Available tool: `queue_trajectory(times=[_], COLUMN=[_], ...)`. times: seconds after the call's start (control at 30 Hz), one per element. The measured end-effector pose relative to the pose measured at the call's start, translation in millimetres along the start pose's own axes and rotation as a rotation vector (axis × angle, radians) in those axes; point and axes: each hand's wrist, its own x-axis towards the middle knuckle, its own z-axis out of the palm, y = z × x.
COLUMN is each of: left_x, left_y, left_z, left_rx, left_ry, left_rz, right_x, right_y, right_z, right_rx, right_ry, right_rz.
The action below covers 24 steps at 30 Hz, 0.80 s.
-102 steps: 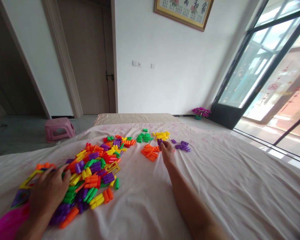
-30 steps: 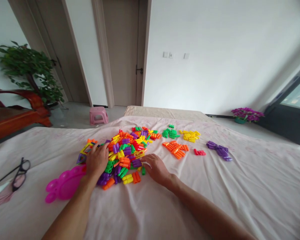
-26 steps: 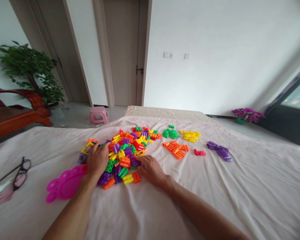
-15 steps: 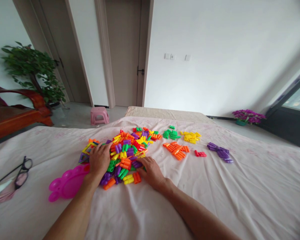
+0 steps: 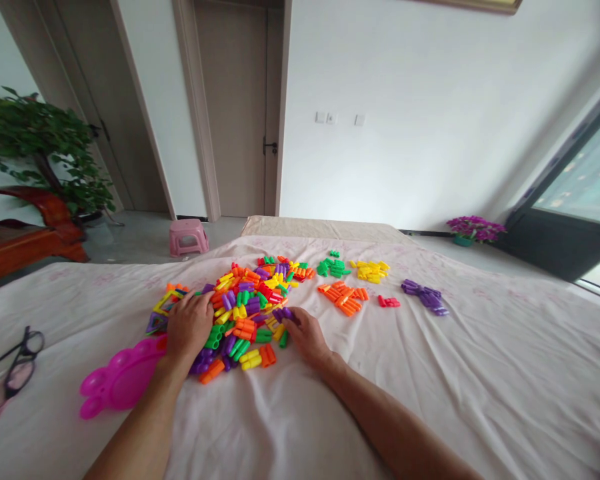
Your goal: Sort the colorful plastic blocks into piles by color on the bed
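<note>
A mixed pile of plastic building blocks [image 5: 247,293] in orange, yellow, green, purple and red lies on the cloth in front of me. My right hand [image 5: 307,339] pinches a purple block [image 5: 283,315] at the right side of this pile. On the opposite side, my left hand [image 5: 191,327] rests against the pile's edge, its fingers stretched forward and holding nothing that I can see. Just beyond it are triangular and square frame pieces [image 5: 157,323], partly covered by the hand. A magenta paw-shaped tray [image 5: 123,377] lies beside my left forearm, which hides part of it.
Single-colour groups lie to the right: green blocks [image 5: 334,268], yellow blocks [image 5: 371,271], orange blocks [image 5: 344,297], red blocks [image 5: 389,302] and purple blocks [image 5: 425,296]. Glasses [image 5: 21,363] lie at the left on the rumpled cloth [image 5: 430,400]. A pink stool [image 5: 189,237] stands beyond.
My right hand has taken hold of a purple block and raised it slightly from the pile. My left hand stays at the pile's left edge. The view has turned a little right.
</note>
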Motion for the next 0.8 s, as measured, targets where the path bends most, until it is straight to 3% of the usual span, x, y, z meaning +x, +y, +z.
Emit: queue_trajectory(times=[0.13,0.33,0.47,0.6,0.8], left_x=[0,1,1,0,0], left_y=[-5,-12,-13,-13,-13], left_z=[5.4,17.8,17.6,15.2,17.1], left_rx=[-0.006,0.012,0.014,0.024,0.039], left_ry=[-0.004,-0.030,-0.039,-0.041,-0.018], left_rz=[0.015,0.015,0.034,0.049,0.053], right_x=[7,26,29,29,31], right_y=[13,51,69,77,78], right_z=[-22,-91,-124,-132,-128], right_rx=[0.043,-0.036,0.225,0.534,0.620], right_ry=[0.142,0.517,0.645,0.731,0.726], right_rz=[-0.010,0.049,0.232,0.339,0.377])
